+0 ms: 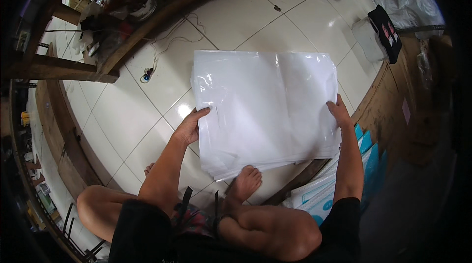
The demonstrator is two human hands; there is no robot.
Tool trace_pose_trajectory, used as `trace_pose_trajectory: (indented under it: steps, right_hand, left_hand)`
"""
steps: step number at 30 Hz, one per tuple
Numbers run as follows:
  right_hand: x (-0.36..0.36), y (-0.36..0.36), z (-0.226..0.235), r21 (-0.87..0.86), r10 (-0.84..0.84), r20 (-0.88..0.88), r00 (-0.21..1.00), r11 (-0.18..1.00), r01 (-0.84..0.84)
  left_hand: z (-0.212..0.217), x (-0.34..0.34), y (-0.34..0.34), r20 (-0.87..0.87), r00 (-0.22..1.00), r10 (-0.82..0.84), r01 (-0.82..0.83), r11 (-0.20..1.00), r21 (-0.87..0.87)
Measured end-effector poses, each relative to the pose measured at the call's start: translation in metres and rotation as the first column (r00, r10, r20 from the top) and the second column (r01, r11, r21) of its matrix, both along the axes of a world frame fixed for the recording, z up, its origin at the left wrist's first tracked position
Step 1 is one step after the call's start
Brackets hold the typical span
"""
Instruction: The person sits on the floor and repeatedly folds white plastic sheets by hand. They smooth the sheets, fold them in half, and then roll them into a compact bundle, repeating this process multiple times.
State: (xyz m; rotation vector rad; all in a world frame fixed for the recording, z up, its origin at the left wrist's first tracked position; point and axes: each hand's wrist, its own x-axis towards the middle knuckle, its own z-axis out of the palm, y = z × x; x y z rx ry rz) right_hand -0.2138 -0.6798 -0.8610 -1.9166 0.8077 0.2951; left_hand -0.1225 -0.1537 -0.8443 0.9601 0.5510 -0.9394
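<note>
Step in hand looks like handling and squaring a stack of glossy white plastic sheets [260, 110], sitting over the tiled floor [123, 120] right in front of the person. Left hand [188, 126] is gripping the left edge: thumb lying on top, other fingers mostly hidden beneath, so the opening is probably just the stack's thickness. Right hand [340, 112] is doing the same on the right edge, thumb on top, remaining fingers out of sight. Neither is letting go. Can't tell if the stack is resting on the tiles or being lifted slightly. To do this well, keep both grips level and at matching height, pull lightly outward so the middle isn't sagging, and pinch through the full thickness (slick film likes sliding, I'd guess). The near edge is fanning out in layers, so tapping it even would help. Watch the bare foot [246, 183] sitting by that edge, and keep the right corner clear of the teal-and-white packs [314, 190].
</note>
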Motion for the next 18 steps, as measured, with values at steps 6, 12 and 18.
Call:
trace_pose_trajectory:
  steps: [6,12,18]
  right_hand:
    - [0.007,0.009,0.003,0.011,0.157,0.115,0.981,0.987,-0.159]
    - [0.015,0.022,0.003,-0.082,0.185,0.119,0.976,0.981,-0.176]
    - [0.012,0.021,-0.015,-0.229,0.001,0.094,0.996,0.973,0.020]
  left_hand:
    - [0.001,-0.007,0.001,-0.115,0.987,0.111,-0.121,0.989,-0.080]
    - [0.004,-0.015,0.012,-0.095,0.989,-0.110,0.114,0.992,0.046]
    - [-0.006,-0.024,0.008,-0.050,0.997,-0.061,0.061,0.998,0.007]
